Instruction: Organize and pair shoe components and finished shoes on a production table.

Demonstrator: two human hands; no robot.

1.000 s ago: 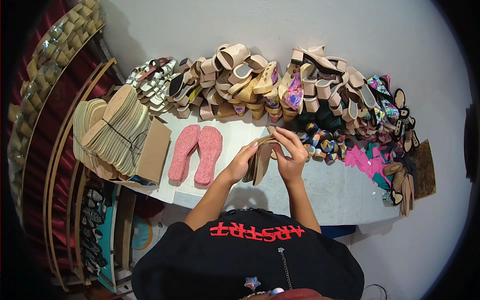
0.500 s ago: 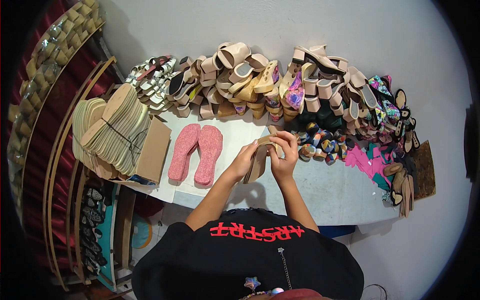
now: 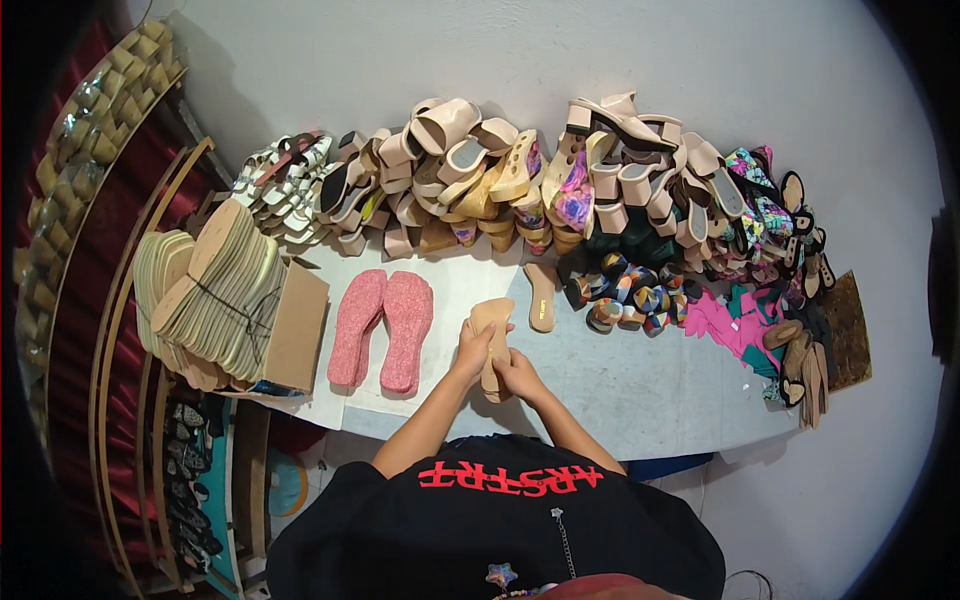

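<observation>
Several tan shoe insoles are held together upright, in front of me near the middle of the table. My left hand is closed round their left side. Lower down, my right hand grips their right edge. One more tan insole lies flat on the table beyond my right hand. To the left of my hands are two stacks of pink speckled soles, side by side.
An open cardboard box of bundled insoles stands at the left. Heeled sandals pile along the wall. Multicoloured patterned shoe pieces and pink fabric scraps lie to the right. Shelves line the far left.
The held insoles have come down toward me and slightly left, and turned so their broad face shows. The single insole on the table is now in plain sight.
</observation>
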